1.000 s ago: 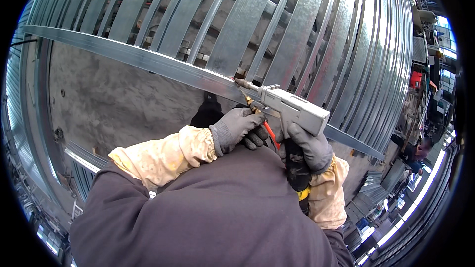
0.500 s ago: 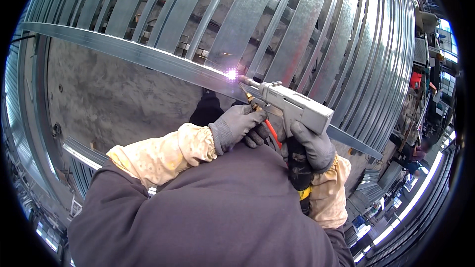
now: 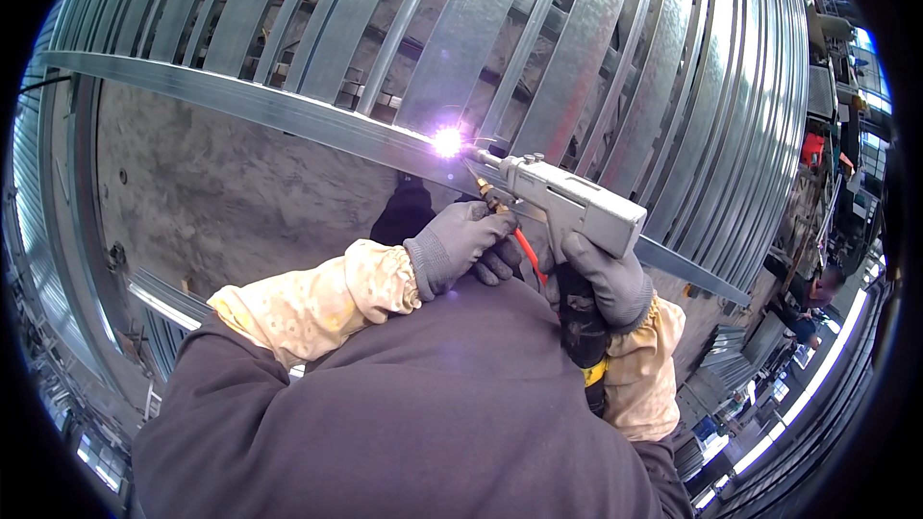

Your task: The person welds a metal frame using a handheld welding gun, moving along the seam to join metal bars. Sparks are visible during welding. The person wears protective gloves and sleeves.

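Gripping grey welding gun (image 3: 582, 204) by dark handle (image 3: 581, 319) in gloved right hand (image 3: 611, 284), with fingers curled round it. Pinching brass fitting (image 3: 493, 199) on red hose (image 3: 528, 250) between fingers of gloved left hand (image 3: 457, 240). Aiming nozzle (image 3: 486, 159) leftward at near rail (image 3: 288, 109) of metal frame, into violet-white glare (image 3: 448, 141) beside end of broad slat (image 3: 461, 48). Perhaps touching rail with nozzle tip; hard to judge through glare. Holding gun across rail, above grey floor (image 3: 240, 168).

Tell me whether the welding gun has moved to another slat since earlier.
No: the welding gun stays by the same wide slat, no clear shift along the rail.
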Demonstrator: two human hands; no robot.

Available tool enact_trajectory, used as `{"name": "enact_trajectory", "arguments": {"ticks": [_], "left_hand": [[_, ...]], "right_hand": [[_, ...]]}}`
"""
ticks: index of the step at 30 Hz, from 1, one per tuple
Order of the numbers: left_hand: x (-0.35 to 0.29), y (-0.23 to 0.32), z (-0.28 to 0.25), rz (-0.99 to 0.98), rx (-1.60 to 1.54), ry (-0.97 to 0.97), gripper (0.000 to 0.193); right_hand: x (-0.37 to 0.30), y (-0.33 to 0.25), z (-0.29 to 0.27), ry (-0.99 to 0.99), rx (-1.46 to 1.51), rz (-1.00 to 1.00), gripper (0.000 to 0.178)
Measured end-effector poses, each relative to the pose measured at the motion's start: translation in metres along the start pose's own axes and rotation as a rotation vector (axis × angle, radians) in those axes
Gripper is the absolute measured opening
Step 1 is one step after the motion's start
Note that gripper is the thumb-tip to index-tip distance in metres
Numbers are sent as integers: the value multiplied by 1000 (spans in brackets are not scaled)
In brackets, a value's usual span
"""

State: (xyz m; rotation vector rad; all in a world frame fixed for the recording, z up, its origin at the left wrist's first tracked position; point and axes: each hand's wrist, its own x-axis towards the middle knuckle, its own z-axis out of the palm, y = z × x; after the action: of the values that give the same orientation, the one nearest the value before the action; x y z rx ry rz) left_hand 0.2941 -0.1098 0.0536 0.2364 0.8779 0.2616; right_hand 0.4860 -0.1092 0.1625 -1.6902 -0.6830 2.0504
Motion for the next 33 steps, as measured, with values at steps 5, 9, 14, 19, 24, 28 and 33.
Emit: {"name": "enact_trajectory", "arguments": {"ticks": [5, 9, 14, 19, 24, 28, 33], "left_hand": [[0, 0, 0, 4, -10, 3, 29], [0, 0, -1, 11, -8, -9, 30], [0, 0, 0, -7, 14, 12, 29], [2, 2, 6, 5, -54, -26, 26], [8, 13, 33, 70, -37, -85, 25], [7, 17, 65, 217, 5, -205, 31], [15, 6, 83, 373, 94, -155, 34]], "right_hand": [[2, 2, -1, 5, -5, 15, 33], [3, 3, 0, 20, -26, -37, 33], [1, 2, -1, -18, 43, -6, 33], [-8, -1, -2, 81, 68, -13, 34], [-26, -9, -9, 164, 104, -148, 47], [-49, -20, -32, 379, -160, -396, 48], [-100, -35, -111, 567, -98, -753, 41]]}}
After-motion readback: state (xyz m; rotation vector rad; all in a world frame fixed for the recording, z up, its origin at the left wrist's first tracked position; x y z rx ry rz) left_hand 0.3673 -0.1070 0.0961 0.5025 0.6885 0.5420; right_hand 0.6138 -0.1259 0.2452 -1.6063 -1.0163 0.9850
